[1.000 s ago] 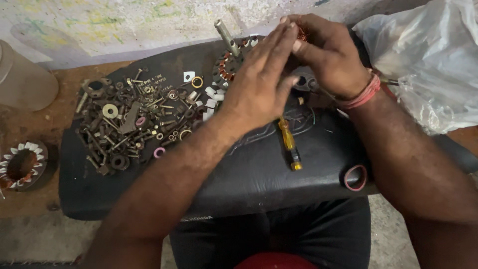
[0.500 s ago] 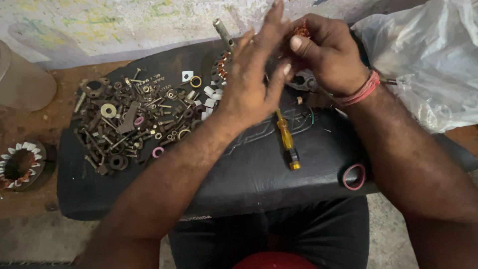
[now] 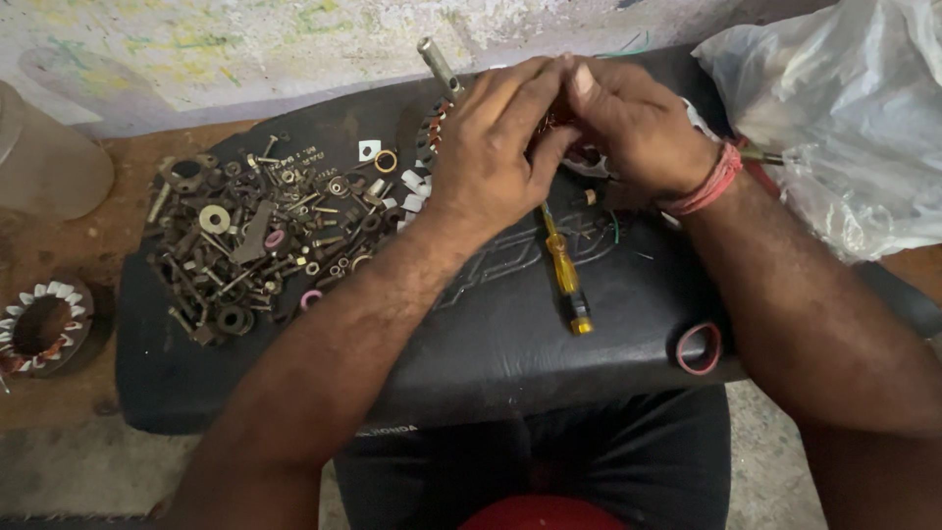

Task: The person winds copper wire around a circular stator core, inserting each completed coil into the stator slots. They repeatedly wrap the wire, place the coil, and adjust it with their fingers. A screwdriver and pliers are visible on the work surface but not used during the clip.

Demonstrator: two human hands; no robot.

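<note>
Head view: L hand point(image 3: 496, 162) and R hand point(image 3: 633, 123) meet above the far edge of the black seat cushion point(image 3: 491, 344), fingers of both curled narrow and pinching a small copper-wound part point(image 3: 557, 116) between them, mostly hidden. Vs. half a sec ago, the L fingers, then spread upward, have closed back onto the part, so two-handed work on it resumes. On the cushion: yellow-handled screwdriver point(image 3: 564, 270) just below the hands, pile of nuts, bolts & washers point(image 3: 255, 236) toward its left end, red ring point(image 3: 699, 347) near its right front corner.
</note>
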